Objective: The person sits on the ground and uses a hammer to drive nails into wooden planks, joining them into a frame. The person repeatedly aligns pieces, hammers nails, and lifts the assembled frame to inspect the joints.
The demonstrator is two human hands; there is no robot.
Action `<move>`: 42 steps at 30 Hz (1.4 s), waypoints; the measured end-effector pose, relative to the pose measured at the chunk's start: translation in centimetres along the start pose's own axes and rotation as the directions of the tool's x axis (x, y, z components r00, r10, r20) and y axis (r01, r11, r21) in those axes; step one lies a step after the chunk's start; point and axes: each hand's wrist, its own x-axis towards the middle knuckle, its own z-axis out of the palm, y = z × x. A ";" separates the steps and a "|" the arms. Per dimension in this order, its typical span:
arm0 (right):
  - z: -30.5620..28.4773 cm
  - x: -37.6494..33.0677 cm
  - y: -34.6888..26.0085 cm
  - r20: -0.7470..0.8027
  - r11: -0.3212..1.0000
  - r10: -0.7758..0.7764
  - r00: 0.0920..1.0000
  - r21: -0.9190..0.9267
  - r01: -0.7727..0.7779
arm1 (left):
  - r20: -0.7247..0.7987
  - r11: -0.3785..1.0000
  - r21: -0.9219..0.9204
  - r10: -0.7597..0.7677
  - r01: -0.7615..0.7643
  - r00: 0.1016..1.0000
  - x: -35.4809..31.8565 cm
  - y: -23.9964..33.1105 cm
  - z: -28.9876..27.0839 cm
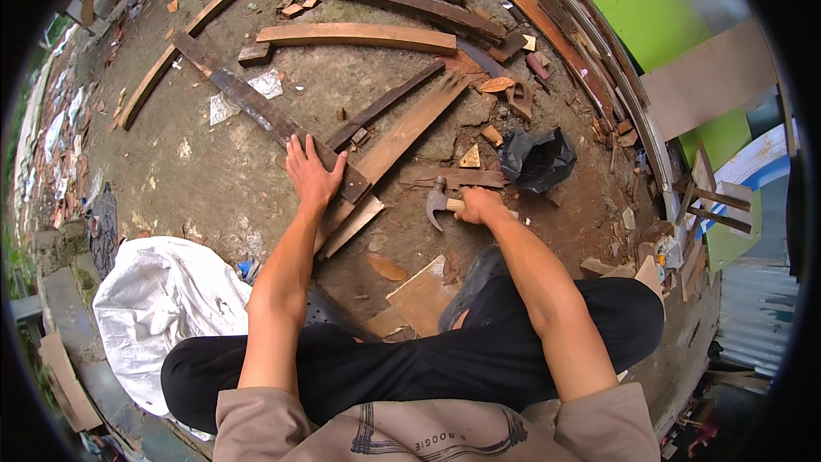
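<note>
My right hand point(481, 206) is closed round the pale wooden handle of a claw hammer point(437, 203), near the head, whose curved claw points down toward me. On the left, my left hand point(314, 173) lies with fingers stretched out on a long dark wooden beam point(252, 104). That beam runs from the far left to the near middle, where its end rests across a lighter brown plank point(410, 127). A thin dark strip of wood point(386, 104) lies between the two. Below the beam's end sits a short pale board point(354, 227).
A white sack point(162, 308) lies at my left knee. Beyond my hands are a curved-looking light beam point(359, 35) and a dark beam point(415, 8). A black plastic bag point(537, 158) and a wooden hand-saw handle point(519, 101) are at right. Green sheeting point(629, 8) stands farther right.
</note>
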 end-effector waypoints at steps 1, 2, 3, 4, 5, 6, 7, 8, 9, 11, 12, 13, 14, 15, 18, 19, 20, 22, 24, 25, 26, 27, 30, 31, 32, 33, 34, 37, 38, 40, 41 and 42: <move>-0.1 0.5 0.0 0.050 1.000 -0.006 0.999 -0.018 0.007 | 0.021 0.999 0.014 0.040 -0.040 0.999 -0.3 -0.1 -0.4; -0.6 1.1 -0.1 0.096 0.999 -0.018 0.995 -0.042 0.022 | 0.043 0.997 0.016 0.078 -0.079 0.996 -0.7 -0.2 -0.9; -1.1 1.6 -0.2 0.143 0.997 -0.029 0.989 -0.067 0.039 | 0.067 0.993 0.016 0.114 -0.115 0.991 -1.2 -0.1 -1.3; -1.6 2.3 -0.6 0.158 0.995 -0.054 0.986 -0.079 0.067 | 0.091 0.986 0.038 0.157 -0.161 0.983 -1.7 -0.2 -1.8; -2.2 2.8 -1.5 0.173 0.991 -0.082 0.981 -0.090 0.099 | 0.117 0.976 0.062 0.199 -0.207 0.973 -2.0 -0.1 -2.4; -2.9 3.3 -2.2 0.190 0.987 -0.102 0.977 -0.104 0.123 | 0.138 0.972 0.061 0.216 -0.226 0.967 -2.4 0.0 -2.5; -3.5 3.9 -3.0 0.182 0.988 -0.097 0.979 -0.101 0.116 | 0.161 0.968 0.059 0.233 -0.245 0.959 -2.8 0.2 -2.6; -4.1 4.5 -4.1 0.173 0.989 -0.095 0.980 -0.093 0.112 | 0.184 0.962 0.061 0.250 -0.265 0.950 -3.1 0.3 -2.9; -4.9 4.7 -5.3 0.165 0.991 -0.091 0.982 -0.085 0.106 | 0.200 0.961 0.057 0.254 -0.270 0.946 -3.3 0.3 -3.0; -6.5 4.9 -7.5 0.046 0.992 -0.098 0.994 0.080 0.094 | 0.237 0.958 0.059 0.258 -0.279 0.936 -3.8 0.3 -3.7; -6.8 5.4 -8.1 0.017 0.983 -0.134 0.991 0.128 0.130 | 0.275 0.953 0.050 0.276 -0.300 0.921 -3.9 0.7 -4.1; -7.1 5.9 -8.6 -0.014 0.970 -0.166 0.986 0.177 0.166 | 0.317 0.937 0.073 0.304 -0.342 0.898 -3.8 1.2 -4.5; -7.1 6.1 -9.2 -0.046 0.953 -0.201 0.978 0.222 0.207 | 0.360 0.920 0.098 0.323 -0.380 0.875 -3.9 1.6 -5.0; -7.0 6.2 -9.9 -0.068 0.938 -0.232 0.970 0.249 0.241 | 0.404 0.900 0.121 0.341 -0.419 0.849 -3.8 1.9 -5.3; -7.1 5.7 -11.5 -0.082 0.905 -0.307 0.948 0.282 0.317 | 0.503 0.866 0.166 0.337 -0.471 0.796 -3.3 2.8 -5.7; -6.3 6.1 -12.2 -0.160 0.895 -0.241 0.957 0.344 0.282 | 0.528 0.866 0.177 0.317 -0.468 0.788 -3.1 3.3 -5.9; -5.9 6.1 -12.8 -0.235 0.879 -0.166 0.958 0.404 0.252 | 0.510 0.861 0.187 0.327 -0.473 0.796 -2.8 3.7 -6.2; -5.1 6.3 -13.2 -0.281 0.861 -0.094 0.955 0.459 0.220 | 0.386 0.955 0.154 0.178 -0.254 0.905 -2.1 3.4 -6.0; -5.7 5.1 -13.4 -0.394 0.870 -0.258 0.882 0.303 0.389 | 0.162 0.988 0.153 -0.028 0.003 0.986 -2.3 1.3 -5.6; -6.0 4.9 -13.5 -0.442 0.858 -0.339 0.831 0.217 0.465 | 0.173 0.985 0.149 -0.115 0.089 0.978 -2.8 0.0 -5.8; -6.0 5.8 -13.2 -0.369 0.878 -0.406 0.836 0.097 0.469 | 0.198 0.978 0.128 -0.187 0.164 0.962 -3.3 -0.1 -5.7; -6.2 6.1 -12.7 -0.331 0.865 -0.474 0.816 -0.005 0.501 | 0.225 0.963 0.107 -0.267 0.249 0.937 -4.3 0.1 -5.8; -6.3 7.1 -12.2 -0.231 0.799 -0.585 0.778 -0.328 0.503 | 0.357 0.988 0.100 -0.145 0.117 0.923 -7.5 0.9 -6.1; -6.1 8.0 -11.8 -0.249 0.794 -0.591 0.767 -0.345 0.500 | 0.402 0.994 0.096 -0.094 0.061 0.911 -8.0 1.2 -5.9; -6.5 8.1 -11.7 -0.261 0.785 -0.604 0.753 -0.362 0.503 | 0.361 0.992 0.121 -0.077 0.035 0.929 -8.6 1.6 -5.6; -6.6 8.2 -11.5 -0.269 0.773 -0.616 0.740 -0.384 0.504 | 0.320 0.990 0.142 -0.061 0.015 0.945 -9.3 2.3 -5.2; -6.4 8.7 -11.7 -0.248 0.773 -0.612 0.751 -0.387 0.503 | 0.280 0.986 0.164 -0.042 -0.005 0.959 -9.8 2.5 -5.1; -7.1 7.6 -12.6 -0.223 0.756 -0.628 0.745 -0.403 0.516 | 0.204 0.988 0.153 -0.022 -0.010 0.979 -10.2 0.3 -4.1; -6.7 7.6 -12.3 -0.303 0.745 -0.650 0.697 -0.436 0.505 | 0.210 0.993 0.107 0.019 -0.042 0.978 -9.9 0.2 -4.5; -6.6 8.0 -11.8 -0.257 0.757 -0.621 0.740 -0.441 0.482 | 0.207 0.997 0.067 0.017 -0.031 0.978 -9.5 0.8 -4.4; -6.7 7.7 -11.8 -0.233 0.764 -0.606 0.760 -0.436 0.475 | 0.212 0.998 0.054 0.014 -0.027 0.977 -9.5 1.0 -4.5; -7.2 7.8 -11.7 -0.192 0.747 -0.606 0.772 -0.470 0.470 | 0.189 0.999 0.053 -0.008 -0.002 0.982 -9.5 1.3 -4.5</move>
